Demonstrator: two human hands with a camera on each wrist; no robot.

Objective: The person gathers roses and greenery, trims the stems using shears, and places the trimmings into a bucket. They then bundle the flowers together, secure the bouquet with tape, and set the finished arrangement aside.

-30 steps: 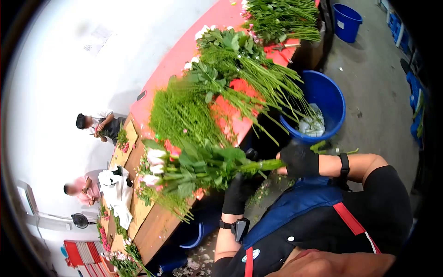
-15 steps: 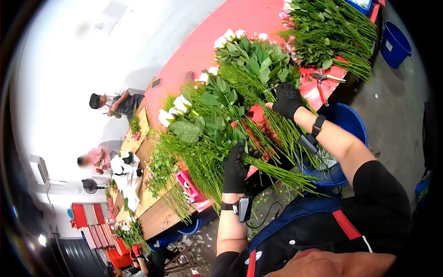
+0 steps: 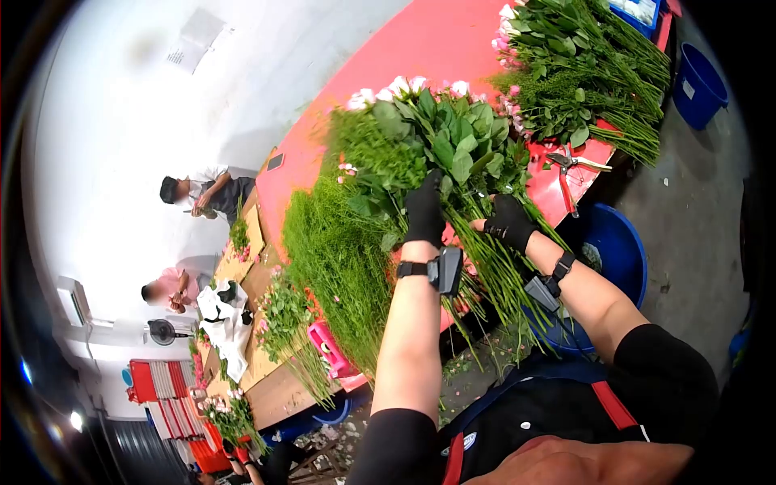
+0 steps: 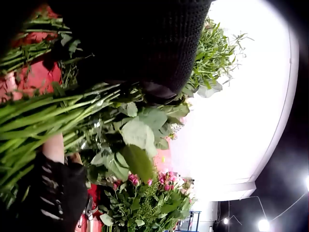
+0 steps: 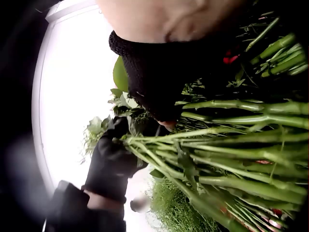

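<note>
My left fingers, curled round a leafy bunch, had reached farther over the desk; my right fingers touched stems, how closed I couldn't tell.

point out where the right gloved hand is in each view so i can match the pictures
head: right gloved hand, right of centre, at the green stems
left wrist: right gloved hand, lower left, mostly below the stems
right wrist: right gloved hand, top centre, close to the camera, partly lost in shadow
shared landmark: the long green stems beside it
</note>
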